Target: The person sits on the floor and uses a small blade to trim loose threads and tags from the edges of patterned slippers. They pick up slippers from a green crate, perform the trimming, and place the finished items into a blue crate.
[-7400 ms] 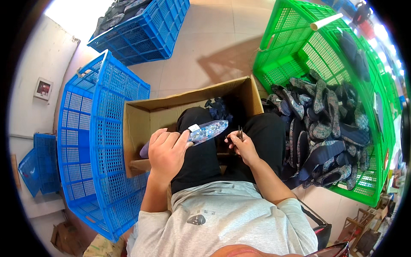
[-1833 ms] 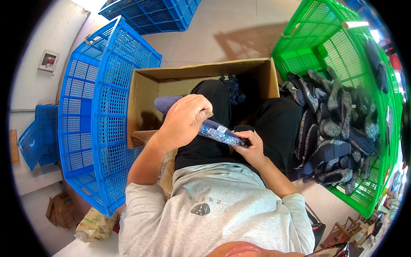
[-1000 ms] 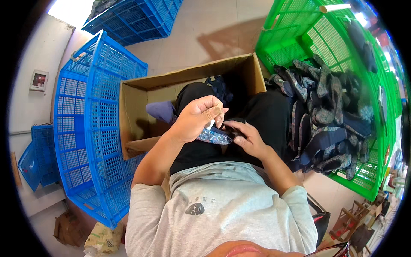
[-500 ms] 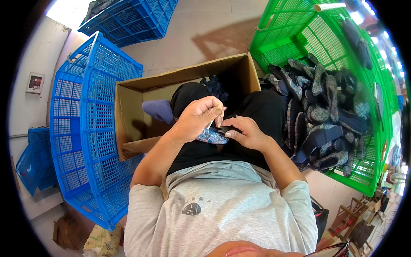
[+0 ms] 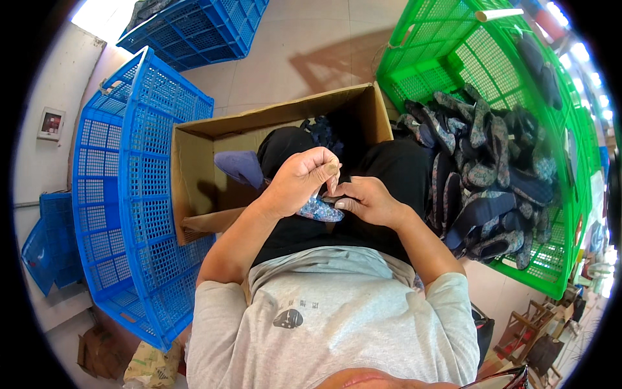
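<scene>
In my lap is a fabric slipper [image 5: 319, 210] with a blue floral pattern, partly covered by both hands. My right hand [image 5: 370, 200] grips its dark edge, thumb on top and fingers bent. Above the slipper, my left hand [image 5: 301, 180] is closed in a pinch, with the fingertips close to those of my right hand. A small white bit shows under the left fingers; what they pinch is too small to make out. A purple-blue flat piece [image 5: 238, 167] sticks out beyond my left wrist, over the box; whether it joins the slipper is hidden.
An open cardboard box [image 5: 223, 123] stands around my knees, with dark scraps [image 5: 322, 133] inside. At left is a tall blue crate [image 5: 155, 194]; another blue crate [image 5: 201, 32] lies farther back. On the right, a green crate [image 5: 414, 61] holds a heap of dark floral slippers [image 5: 483, 168].
The hands keep almost the same place and grip. My right fingers have shifted slightly over the slipper's edge, and the slipper has tilted a little. The view has moved slightly.
</scene>
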Available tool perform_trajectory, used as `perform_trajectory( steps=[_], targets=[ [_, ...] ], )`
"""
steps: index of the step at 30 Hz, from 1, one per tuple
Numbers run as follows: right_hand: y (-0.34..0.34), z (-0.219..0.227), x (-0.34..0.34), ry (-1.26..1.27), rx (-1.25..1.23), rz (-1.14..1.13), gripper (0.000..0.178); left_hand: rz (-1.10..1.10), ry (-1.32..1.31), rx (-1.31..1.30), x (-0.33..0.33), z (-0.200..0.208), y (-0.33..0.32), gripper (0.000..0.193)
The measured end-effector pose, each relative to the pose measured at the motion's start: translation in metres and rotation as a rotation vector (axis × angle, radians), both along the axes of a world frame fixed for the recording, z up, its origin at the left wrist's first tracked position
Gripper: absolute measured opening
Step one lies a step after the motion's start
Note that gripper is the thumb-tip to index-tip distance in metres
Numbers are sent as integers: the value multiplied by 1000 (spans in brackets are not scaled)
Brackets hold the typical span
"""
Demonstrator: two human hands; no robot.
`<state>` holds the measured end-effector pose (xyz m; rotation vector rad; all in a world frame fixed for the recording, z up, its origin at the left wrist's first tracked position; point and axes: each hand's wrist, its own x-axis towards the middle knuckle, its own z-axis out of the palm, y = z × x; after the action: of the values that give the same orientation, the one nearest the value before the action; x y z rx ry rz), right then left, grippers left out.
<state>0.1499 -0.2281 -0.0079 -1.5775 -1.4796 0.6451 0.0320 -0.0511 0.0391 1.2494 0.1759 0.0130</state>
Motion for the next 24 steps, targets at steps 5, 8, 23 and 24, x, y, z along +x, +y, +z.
perform_trajectory(
  steps=[5, 8, 23, 24],
  targets=[
    [0, -2, 0, -1, -40, 3, 27, 5, 2, -6, 0, 1, 2, 22],
    [-5, -6, -1, 71, -6, -43, 37, 110, 55, -17, 3, 0, -1, 18],
    [-23, -70, -51, 445, 111, -244, 44, 298, 135, 531, 48, 22, 10, 14],
    [-24, -72, -52, 470, 107, -244, 43, 261, 157, 766, 53, 31, 10, 11]
  ],
)
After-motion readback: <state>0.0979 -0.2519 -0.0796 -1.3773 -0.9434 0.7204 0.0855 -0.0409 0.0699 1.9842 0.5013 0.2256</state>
